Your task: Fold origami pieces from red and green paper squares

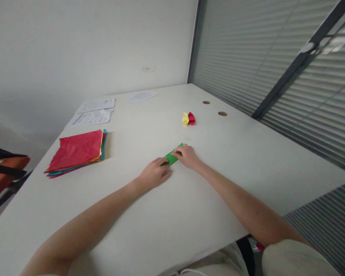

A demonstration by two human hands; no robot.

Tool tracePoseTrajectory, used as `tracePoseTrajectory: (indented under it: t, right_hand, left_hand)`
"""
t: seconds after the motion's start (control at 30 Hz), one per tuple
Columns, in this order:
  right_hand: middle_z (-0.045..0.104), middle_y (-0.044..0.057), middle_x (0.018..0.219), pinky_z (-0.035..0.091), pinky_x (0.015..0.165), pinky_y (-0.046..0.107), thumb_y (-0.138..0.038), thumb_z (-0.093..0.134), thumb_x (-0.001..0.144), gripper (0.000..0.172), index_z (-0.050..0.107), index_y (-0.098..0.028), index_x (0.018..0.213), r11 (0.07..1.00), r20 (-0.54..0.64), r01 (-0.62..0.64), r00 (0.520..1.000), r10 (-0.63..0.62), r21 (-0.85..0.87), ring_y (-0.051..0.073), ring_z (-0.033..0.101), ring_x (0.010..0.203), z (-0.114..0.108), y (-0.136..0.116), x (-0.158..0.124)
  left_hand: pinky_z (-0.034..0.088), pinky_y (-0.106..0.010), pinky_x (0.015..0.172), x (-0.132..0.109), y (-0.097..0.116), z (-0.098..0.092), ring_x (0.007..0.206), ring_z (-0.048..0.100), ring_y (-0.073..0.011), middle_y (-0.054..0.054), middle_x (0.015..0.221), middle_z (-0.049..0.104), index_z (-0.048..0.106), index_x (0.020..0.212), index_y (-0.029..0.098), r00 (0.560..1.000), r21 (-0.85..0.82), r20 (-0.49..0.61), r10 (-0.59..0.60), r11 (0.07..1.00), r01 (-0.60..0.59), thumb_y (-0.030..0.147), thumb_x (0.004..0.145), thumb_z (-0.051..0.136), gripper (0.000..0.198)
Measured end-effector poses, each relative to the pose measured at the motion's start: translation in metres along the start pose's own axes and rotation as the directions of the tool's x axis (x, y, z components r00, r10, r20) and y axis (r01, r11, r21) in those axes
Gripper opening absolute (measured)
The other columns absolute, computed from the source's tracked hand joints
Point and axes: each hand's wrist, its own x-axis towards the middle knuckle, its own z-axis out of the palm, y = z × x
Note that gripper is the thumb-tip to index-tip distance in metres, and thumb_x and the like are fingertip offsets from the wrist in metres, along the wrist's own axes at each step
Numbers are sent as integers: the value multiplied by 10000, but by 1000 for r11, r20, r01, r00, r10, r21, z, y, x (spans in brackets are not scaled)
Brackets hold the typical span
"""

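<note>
A narrow folded strip of green paper (172,156) lies on the white table, slanting up to the right. My left hand (156,172) has its fingers closed on the strip's lower left end, with the thumb against the table side. At the upper right end, my right hand (187,155) pinches the paper between thumb and fingers. Parts of the strip are hidden under the fingers of both hands. Beyond them sits a small folded paper piece (191,119), yellow on its left half and red on its right.
On the left lies a stack of coloured tissue paper (79,150), red on top. Printed sheets (93,111) rest near the back left, another sheet (142,97) at the back. Two round holes pierce the table (126,214) by the blinds (264,57). An orange chair (5,172) stands left.
</note>
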Motion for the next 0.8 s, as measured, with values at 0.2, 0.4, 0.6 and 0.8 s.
tracePoseTrajectory:
  t: [0.2,0.4,0.6,0.8]
  right_hand:
    - [720,48,821,374,819,356,-339,610,880,191,688,-193,784,998,48,-52,997,54,-23,229,574,888,-4,-4,6]
    - [724,54,828,397,817,357,-340,630,859,177,691,-198,774,993,11,-112,994,113,-45,231,590,889,0,-8,6]
    - [717,68,828,400,838,381,-388,604,875,225,693,-201,786,988,-27,-137,990,135,-76,248,591,918,5,-9,5]
    - [720,59,829,411,834,373,-395,607,867,227,691,-203,780,989,-59,-132,990,129,-64,229,596,885,9,-5,5]
  left_hand:
    - [580,-338,765,-1,2,3,838,648,-197,-114,919,642,664,799,139,1000,53,-6,-29,998,30,235,907,507,214]
    - [584,-328,756,-2,1,4,832,650,-192,-113,911,650,660,762,148,1000,61,-18,-25,998,26,224,898,499,224]
    - [582,-334,728,-1,3,2,790,643,-186,-115,875,645,652,729,143,999,42,-24,-25,999,26,223,905,478,260]
    - [575,-316,706,0,3,2,775,641,-183,-106,856,639,649,719,140,999,54,-24,-20,998,22,216,900,497,247]
